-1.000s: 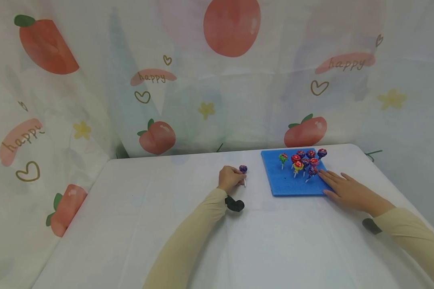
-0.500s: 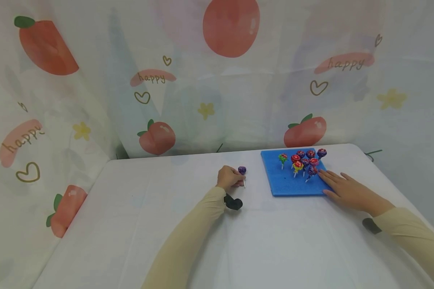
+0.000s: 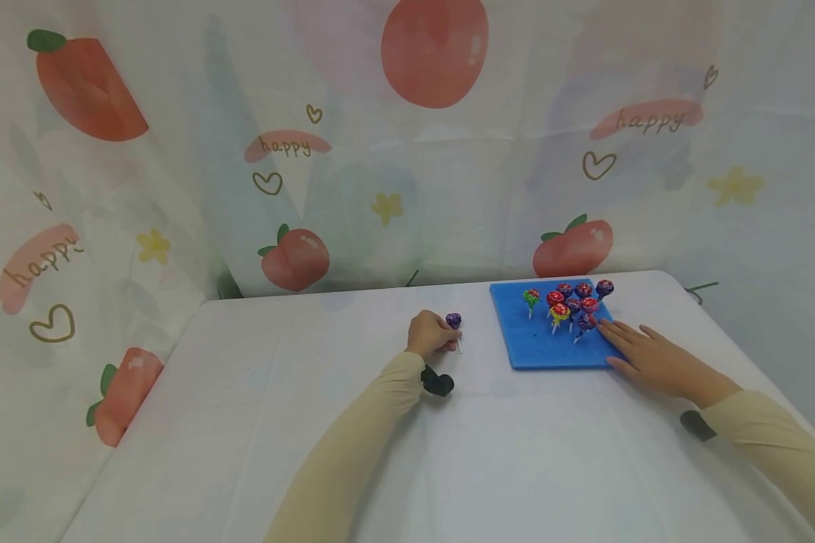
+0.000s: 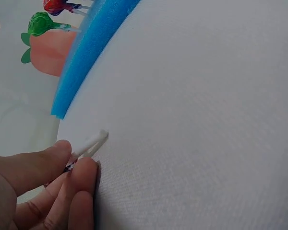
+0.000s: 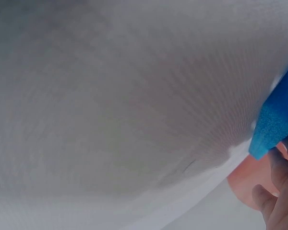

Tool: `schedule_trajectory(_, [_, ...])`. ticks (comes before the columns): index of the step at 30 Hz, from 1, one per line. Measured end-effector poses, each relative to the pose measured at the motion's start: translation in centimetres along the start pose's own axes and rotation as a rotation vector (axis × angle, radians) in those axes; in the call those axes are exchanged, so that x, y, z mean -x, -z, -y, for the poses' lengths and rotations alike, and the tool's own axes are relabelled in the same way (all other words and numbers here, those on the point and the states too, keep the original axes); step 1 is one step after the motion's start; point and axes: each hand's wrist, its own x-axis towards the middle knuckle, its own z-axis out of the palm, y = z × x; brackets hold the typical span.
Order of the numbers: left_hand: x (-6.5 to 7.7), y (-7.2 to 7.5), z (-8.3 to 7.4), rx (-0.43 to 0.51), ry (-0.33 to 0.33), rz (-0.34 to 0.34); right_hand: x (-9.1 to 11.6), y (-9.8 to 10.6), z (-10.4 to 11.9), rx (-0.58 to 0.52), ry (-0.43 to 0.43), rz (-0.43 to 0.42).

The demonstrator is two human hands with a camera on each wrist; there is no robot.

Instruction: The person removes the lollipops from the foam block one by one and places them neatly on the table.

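My left hand [image 3: 429,333] pinches a purple-wrapped lollipop [image 3: 453,320] between thumb and fingers, left of the blue foam board [image 3: 536,352]. Its head points up and its white stick [image 4: 92,144] slants down close to the tabletop; whether the tip touches cannot be told. My right hand [image 3: 652,360] rests on the board's right edge, fingers fairly straight. Several lollipops stand stuck in the board, among them a green one [image 3: 532,294], a yellow one [image 3: 559,311] and a purple one [image 3: 587,323] near my right fingertips. In the right wrist view the right hand [image 5: 283,191] is only partly visible.
A white cloth covers the table [image 3: 244,407]. Behind it and on the left hangs a printed curtain [image 3: 407,173] with peaches and hearts. The board lies towards the table's back right. A dark wrist device [image 3: 438,382] hangs under my left wrist.
My left hand has drifted very slightly left with the lollipop still pinched. My right hand stays on the board's edge, and the lollipops in the board look the same.
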Motion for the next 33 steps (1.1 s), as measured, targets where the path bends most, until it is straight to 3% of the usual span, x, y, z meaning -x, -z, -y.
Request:
schedule_trajectory(10, [-0.1, 0.5, -0.1, -0.063, -0.020, 0.013, 0.0, 0.0, 0.2, 0.000, -0.008, 0.001])
schedule_trajectory(15, [0.5, 1.5, -0.8, -0.211, -0.103, -0.025, 0.1, 0.0, 0.2, 0.008, -0.006, -0.003])
schedule_trajectory(19, [0.9, 2.3, -1.6, -0.282, -0.129, -0.047, 0.1, 0.0, 0.2, 0.018, -0.001, -0.007])
schedule_trajectory(26, [1.2, 2.6, -2.9, -0.315, -0.178, -0.082, 0.1, 0.0, 0.3, -0.005, -0.002, -0.005])
schedule_trajectory(33, [0.9, 0.9, -3.6, -0.234, -0.324, -0.154, 0.2, 0.1, 0.5, -0.017, -0.008, -0.002])
